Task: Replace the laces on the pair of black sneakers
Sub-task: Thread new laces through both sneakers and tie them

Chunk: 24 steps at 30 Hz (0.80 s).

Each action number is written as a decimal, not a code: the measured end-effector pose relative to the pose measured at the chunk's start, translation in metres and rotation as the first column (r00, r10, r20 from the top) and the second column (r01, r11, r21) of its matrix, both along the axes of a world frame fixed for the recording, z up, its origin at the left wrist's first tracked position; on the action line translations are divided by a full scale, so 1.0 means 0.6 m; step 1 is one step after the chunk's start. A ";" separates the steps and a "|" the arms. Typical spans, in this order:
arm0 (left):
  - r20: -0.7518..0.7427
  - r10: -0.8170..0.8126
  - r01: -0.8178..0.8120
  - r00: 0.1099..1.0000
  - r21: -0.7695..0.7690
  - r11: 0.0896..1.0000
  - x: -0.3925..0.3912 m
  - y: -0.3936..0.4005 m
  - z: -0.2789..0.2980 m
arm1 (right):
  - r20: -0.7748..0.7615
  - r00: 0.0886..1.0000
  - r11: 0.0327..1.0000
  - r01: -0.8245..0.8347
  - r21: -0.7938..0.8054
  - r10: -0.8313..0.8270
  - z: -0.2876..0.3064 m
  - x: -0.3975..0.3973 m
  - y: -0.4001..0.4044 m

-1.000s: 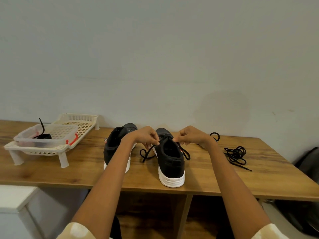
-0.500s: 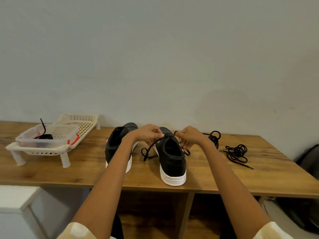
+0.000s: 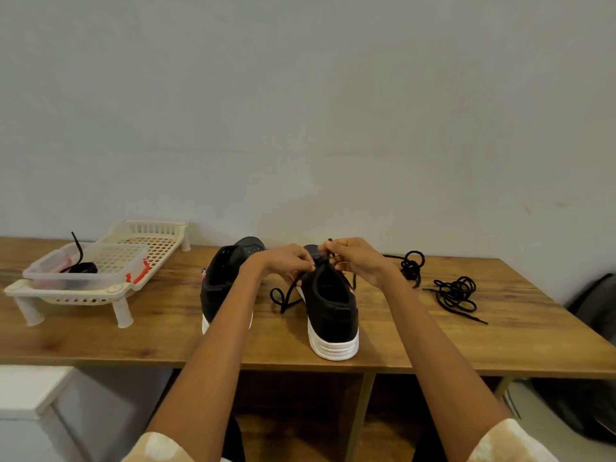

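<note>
Right sneaker (image 3: 330, 305) mid-lacing: both hands, left (image 3: 293, 260) and right (image 3: 356, 258), pinch its lace (image 3: 283, 296); left sneaker (image 3: 226, 278) appears unlaced, spare lace (image 3: 456, 293) waiting on counter (image 3: 500, 345)

A single head-worn camera looks forward and down over the wooden table (image 3: 100, 338), facing the wall (image 3: 300, 111).

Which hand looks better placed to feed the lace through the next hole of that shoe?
Probably the right hand: it pinches the lace tip, raised above the shoe. The left hand grips the lace lower down, where a loop trails onto the table.
</note>
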<state>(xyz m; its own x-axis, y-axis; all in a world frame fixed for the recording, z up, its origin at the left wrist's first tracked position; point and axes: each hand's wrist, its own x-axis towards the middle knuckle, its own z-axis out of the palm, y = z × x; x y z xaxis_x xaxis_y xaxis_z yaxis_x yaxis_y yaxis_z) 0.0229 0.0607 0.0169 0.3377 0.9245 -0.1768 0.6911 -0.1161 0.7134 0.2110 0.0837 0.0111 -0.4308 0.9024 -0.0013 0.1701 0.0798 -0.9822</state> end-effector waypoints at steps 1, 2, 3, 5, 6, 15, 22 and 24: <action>-0.017 -0.009 0.008 1.000 -0.044 0.999 0.001 -0.001 0.000 | -0.041 0.999 0.999 -0.016 -0.028 0.015 -0.002 -0.002 0.001; -0.033 -0.018 0.015 0.999 -0.081 0.997 0.002 -0.002 0.001 | -0.058 0.998 0.999 -0.028 -0.046 0.025 -0.003 -0.004 0.002; -0.032 -0.023 0.019 0.999 -0.105 0.994 0.002 -0.003 0.002 | -0.050 0.998 0.998 -0.035 -0.050 0.032 -0.003 -0.005 0.004; 0.031 -0.005 0.008 0.999 -0.121 0.993 -0.001 -0.002 0.003 | 0.013 0.998 0.998 -0.053 -0.027 0.054 -0.001 -0.005 0.007; 0.074 0.015 -0.007 0.997 -0.116 0.993 -0.004 -0.002 0.003 | 0.051 0.996 0.998 -0.068 -0.005 0.068 0.001 -0.004 0.008; 0.570 0.092 -0.230 0.817 0.175 0.957 -0.006 0.000 0.008 | 0.436 0.894 0.947 -0.220 0.233 0.100 0.024 -0.017 0.001; 0.439 0.052 -0.222 0.897 0.345 0.912 0.038 -0.001 0.002 | 0.410 0.912 0.932 -0.149 0.330 0.001 0.016 -0.021 -0.001; 0.385 0.094 -0.214 0.918 0.283 0.935 0.031 -0.002 0.010 | 0.339 0.941 0.954 -0.121 0.274 0.022 0.017 -0.015 -0.001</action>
